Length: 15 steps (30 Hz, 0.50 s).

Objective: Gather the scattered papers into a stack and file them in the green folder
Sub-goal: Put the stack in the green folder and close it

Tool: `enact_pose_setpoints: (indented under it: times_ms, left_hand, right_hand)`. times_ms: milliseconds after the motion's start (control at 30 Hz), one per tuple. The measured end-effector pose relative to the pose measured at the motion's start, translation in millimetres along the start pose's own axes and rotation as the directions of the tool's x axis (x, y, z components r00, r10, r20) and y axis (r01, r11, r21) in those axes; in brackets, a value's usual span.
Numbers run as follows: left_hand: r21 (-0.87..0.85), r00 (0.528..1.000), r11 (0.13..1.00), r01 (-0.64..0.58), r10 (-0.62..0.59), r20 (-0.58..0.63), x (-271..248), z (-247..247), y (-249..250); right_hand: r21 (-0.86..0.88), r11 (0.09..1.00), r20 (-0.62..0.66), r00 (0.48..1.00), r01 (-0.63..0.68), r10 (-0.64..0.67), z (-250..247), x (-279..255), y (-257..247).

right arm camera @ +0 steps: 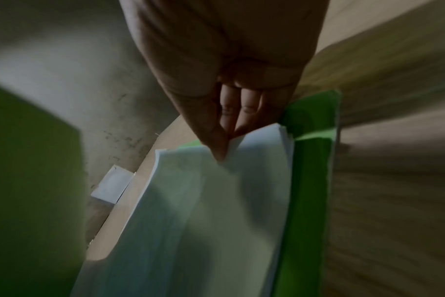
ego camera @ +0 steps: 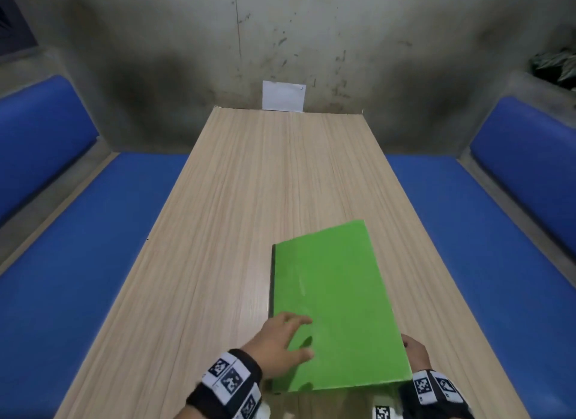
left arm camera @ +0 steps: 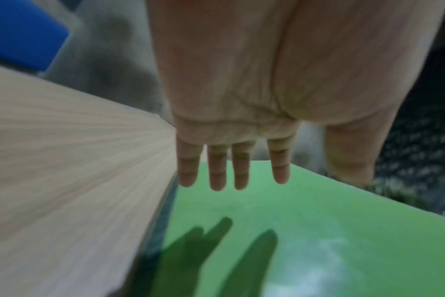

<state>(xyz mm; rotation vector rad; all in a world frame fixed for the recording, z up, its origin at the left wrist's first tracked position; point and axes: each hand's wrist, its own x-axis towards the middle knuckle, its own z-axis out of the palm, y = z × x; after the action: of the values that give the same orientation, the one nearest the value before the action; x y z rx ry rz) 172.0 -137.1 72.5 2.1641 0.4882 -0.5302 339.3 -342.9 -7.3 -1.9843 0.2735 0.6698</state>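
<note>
The green folder (ego camera: 335, 300) lies on the near right part of the wooden table (ego camera: 243, 200), its top cover raised at a slant. My left hand (ego camera: 285, 340) hovers over the cover's near left corner with straight, spread fingers (left arm camera: 217, 172) that cast shadows on the green folder (left arm camera: 305, 231). My right hand (ego camera: 416, 353) is mostly hidden behind the cover's right edge. In the right wrist view my right hand (right arm camera: 224, 140) pinches the top edge of the white paper stack (right arm camera: 203, 211), which lies on the folder's lower cover (right arm camera: 309, 180) beneath the raised one.
A white sheet (ego camera: 283, 96) is stuck on the stained grey wall at the table's far end. Blue padded benches run along the left (ego camera: 93, 247) and right (ego camera: 486, 247) of the table.
</note>
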Motion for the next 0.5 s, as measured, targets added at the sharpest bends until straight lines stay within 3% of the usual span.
enact_pose_setpoints:
  times_ms: [100, 167, 400, 467, 500]
  left_hand:
    - [0.277, 0.997, 0.958, 0.068, -0.072, 0.005, 14.5, 13.5, -20.6]
    - [0.368, 0.998, 0.928, 0.057, -0.067, 0.015, 21.1, 20.8, -28.1]
    - [0.479, 0.998, 0.876, 0.050, -0.031, -0.049, 33.4, 35.1, -36.9]
    - [0.482, 0.998, 0.875, 0.053, -0.024, -0.066, 35.3, 37.2, -38.2]
    - [0.475, 0.997, 0.878, 0.054, -0.025, -0.068, 35.4, 37.3, -38.0]
  right_hand:
    - [0.007, 1.000, 0.046, 0.999, 0.006, -0.006, -7.3, -4.9, -4.8]
    - [0.026, 0.999, 0.063, 0.998, -0.028, 0.027, -9.8, -4.4, -4.4]
    - [0.120, 0.983, 0.167, 0.979, -0.138, 0.117, -13.9, 2.8, 2.2]
    - [0.110, 0.991, 0.090, 0.994, -0.079, 0.069, -14.0, 6.2, 2.4]
    - [0.025, 0.999, 0.019, 1.000, -0.025, 0.025, -14.2, 6.3, 1.4]
